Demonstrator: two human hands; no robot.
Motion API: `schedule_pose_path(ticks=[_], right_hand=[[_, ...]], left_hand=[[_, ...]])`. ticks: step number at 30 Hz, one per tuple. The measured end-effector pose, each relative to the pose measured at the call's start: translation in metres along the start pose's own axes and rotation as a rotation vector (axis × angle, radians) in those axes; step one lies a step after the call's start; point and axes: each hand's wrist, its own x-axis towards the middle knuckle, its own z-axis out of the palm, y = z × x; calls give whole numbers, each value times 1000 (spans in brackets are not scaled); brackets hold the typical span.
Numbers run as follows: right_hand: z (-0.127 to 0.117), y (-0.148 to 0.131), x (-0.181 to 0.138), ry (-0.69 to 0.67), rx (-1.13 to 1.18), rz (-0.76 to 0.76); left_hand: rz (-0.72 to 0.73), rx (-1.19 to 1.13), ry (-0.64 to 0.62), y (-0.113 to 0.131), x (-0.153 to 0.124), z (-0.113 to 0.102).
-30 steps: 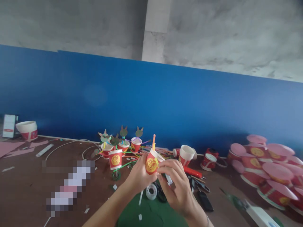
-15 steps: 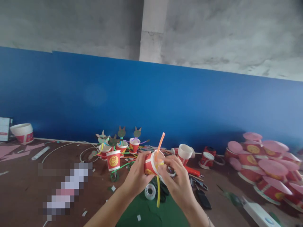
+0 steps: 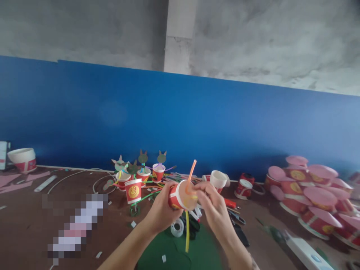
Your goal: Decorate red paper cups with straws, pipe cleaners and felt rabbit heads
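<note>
My left hand (image 3: 161, 208) is wrapped round a red and white paper cup (image 3: 176, 195), tilted with its open mouth toward the right. An orange drinking straw (image 3: 192, 171) sticks up from the cup's mouth. Below the cup hangs a yellow drinking straw (image 3: 187, 234). At the right side of the mouth, the thumb and fingers of my right hand (image 3: 212, 200) are pinched together, close to the orange straw's lower part. What lies between those fingertips is too small to make out.
Paper cups with animal-head cutouts (image 3: 143, 173) stand behind on the brown table. A roll of tape (image 3: 177, 227) lies on a green mat (image 3: 168, 251). Cups with pink discs (image 3: 320, 197) are piled at right; a white box (image 3: 308, 251) lies in front. A blue panel (image 3: 180, 120) closes the back.
My right fingers have drawn back from inside the cup to its right edge. The cup's mouth is turned more toward me. The view has shifted slightly to the right.
</note>
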Motion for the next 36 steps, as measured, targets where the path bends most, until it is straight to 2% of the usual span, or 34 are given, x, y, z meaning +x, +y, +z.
schedule_pose_path(ticks=[4,8,12,14,17,20,24,31,36], right_hand=[[-4,5,5,135,214,208],[-6,15,8,208,278,240],[-8,20,12,245,367,317],[-9,20,14,259,346,321],[-13,22,17,300,195,283],[-17,25,18,290,99,322],[-20,24,17,252,117,380],[-23,24,20,296,16,340],[-25,24,22,299,-25,367]], left_hand=[[7,-39,-104,3,-1,-3],[2,-31,-210,3,-4,-3],[98,108,-266,-3,-6,-1],[168,244,-242,-7,-6,1],[256,474,-160,-14,-6,3],[303,606,-107,-18,-6,3],[325,664,-95,-19,-5,1],[328,715,-107,-21,-6,1],[345,699,-129,-21,-8,2]])
